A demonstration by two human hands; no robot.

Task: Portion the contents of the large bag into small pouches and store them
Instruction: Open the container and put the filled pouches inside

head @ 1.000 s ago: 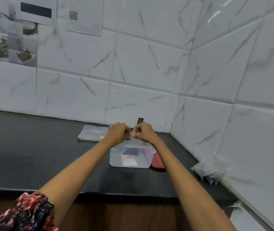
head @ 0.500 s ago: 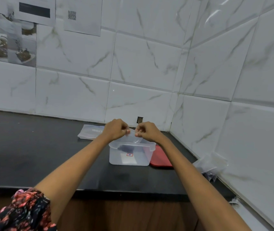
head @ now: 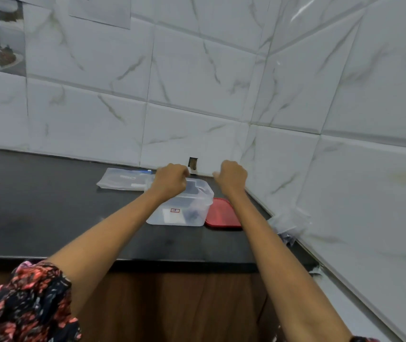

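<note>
A clear plastic container (head: 198, 219) stands on the black counter (head: 49, 206) near the corner, with dark-filled pouches inside. My left hand (head: 171, 180) hovers over its back left rim, fingers pinched on a small clear pouch (head: 192, 187) with dark contents that hangs into the container. My right hand (head: 231, 177) is a closed fist above the container's back right corner, apart from the pouch, and nothing shows in it. The large zip bag (head: 123, 180) lies flat behind and to the left of my left hand.
A red lid (head: 223, 213) lies flat against the container's right side. A heap of small clear pouches (head: 289, 224) rests against the right wall. Tiled walls close the corner behind and to the right. The counter's front edge (head: 172, 264) runs below my forearms.
My hands were pinched together on the pouch's top and have drawn apart. The right hand slid off to the right; the left stays on the pouch. The camera has tilted down.
</note>
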